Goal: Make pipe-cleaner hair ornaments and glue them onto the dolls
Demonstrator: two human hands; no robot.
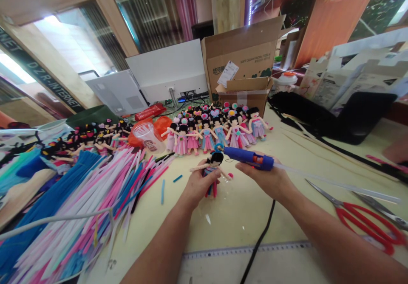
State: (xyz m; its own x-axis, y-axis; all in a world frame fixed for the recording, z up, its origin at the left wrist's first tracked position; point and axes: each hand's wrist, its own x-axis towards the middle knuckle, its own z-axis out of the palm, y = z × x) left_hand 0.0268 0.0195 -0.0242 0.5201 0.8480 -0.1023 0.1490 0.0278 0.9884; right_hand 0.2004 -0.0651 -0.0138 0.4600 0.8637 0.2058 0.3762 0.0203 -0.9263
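My left hand (198, 183) is closed around a small doll (211, 170) with black hair, pale arms and a pink-and-blue dress, held upright over the table. In my right hand (269, 182) is a blue hot glue gun (247, 157), pointing left. Its nozzle is at the blue piece on top of the doll's head; I cannot tell whether they touch. A long clear glue stick (334, 183) sticks out of the gun's back, and a black cord (262, 237) runs down from it toward the front edge.
Several finished-looking dolls (207, 133) stand behind my hands. Coloured pipe cleaners (86, 207) lie heaped at left, beside a clear plastic cup (147, 139). Red-handled scissors (357, 220) lie at right. A cardboard box (244, 59) stands at the back; a ruler strip (248, 250) crosses the front.
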